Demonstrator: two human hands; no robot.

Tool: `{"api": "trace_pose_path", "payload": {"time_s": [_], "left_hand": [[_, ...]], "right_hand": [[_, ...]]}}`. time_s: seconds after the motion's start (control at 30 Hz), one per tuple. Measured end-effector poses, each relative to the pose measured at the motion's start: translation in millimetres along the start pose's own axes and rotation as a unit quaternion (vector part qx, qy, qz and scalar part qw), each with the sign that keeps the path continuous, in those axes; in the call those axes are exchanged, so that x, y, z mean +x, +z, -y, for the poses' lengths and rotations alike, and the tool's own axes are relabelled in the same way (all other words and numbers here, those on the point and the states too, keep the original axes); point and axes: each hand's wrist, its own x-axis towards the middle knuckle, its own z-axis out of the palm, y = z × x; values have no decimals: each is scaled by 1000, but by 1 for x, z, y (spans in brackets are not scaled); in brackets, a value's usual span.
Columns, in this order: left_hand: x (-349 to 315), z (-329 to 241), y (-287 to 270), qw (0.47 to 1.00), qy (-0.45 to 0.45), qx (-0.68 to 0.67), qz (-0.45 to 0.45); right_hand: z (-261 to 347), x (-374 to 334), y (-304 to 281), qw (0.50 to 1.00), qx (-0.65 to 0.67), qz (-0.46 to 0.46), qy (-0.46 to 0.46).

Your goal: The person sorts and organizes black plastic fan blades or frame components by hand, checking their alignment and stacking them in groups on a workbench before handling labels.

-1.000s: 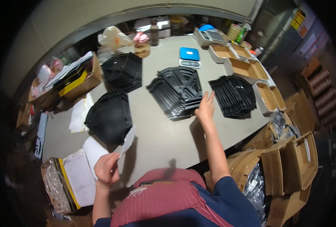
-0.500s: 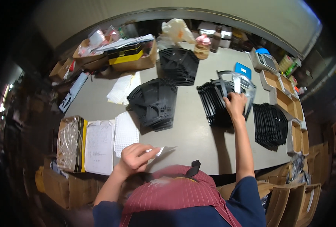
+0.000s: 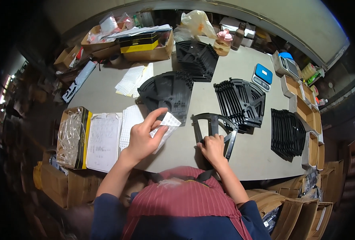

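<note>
My left hand (image 3: 142,134) pinches a small sheet of white stickers (image 3: 170,121), raised above the front of the table, with one corner folded over. Gripped by its near end in my right hand (image 3: 213,149) is a black fan-shaped plastic frame (image 3: 226,124), with open gaps between its ribs. Beyond it stands a stack of like black frames (image 3: 241,102). More black fan-shaped parts (image 3: 165,93) lie piled behind my left hand, and another pile (image 3: 197,58) sits farther back. At the right is one more stack of black parts (image 3: 287,134).
A box of clear plastic strips (image 3: 70,138) and a handwritten sheet (image 3: 103,140) lie at the left. Cartons (image 3: 145,54) fill the back left. A blue-topped scale (image 3: 262,77) sits at the right, near small cardboard trays (image 3: 301,108). A pink-lidded jar (image 3: 222,43) stands at the back.
My right hand has drawn one black frame off the stack, toward me and leftward. My left hand has risen with the sticker sheet, which now shows more.
</note>
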Motion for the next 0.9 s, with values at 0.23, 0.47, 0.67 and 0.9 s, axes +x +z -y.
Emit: {"api": "trace_pose_path", "payload": {"time_s": [0.23, 0.47, 0.67, 0.9], "left_hand": [[2, 5, 20, 996, -10, -38, 78], [7, 13, 27, 997, -4, -36, 75], [10, 5, 35, 993, -14, -71, 93], [-13, 25, 35, 985, -85, -130, 78]], "right_hand": [[-10, -17, -12, 999, -5, -32, 26], [-42, 17, -94, 971, -18, -237, -23], [-190, 111, -103, 951, -170, -243, 85], [-182, 119, -46, 978, -89, -178, 62]]}}
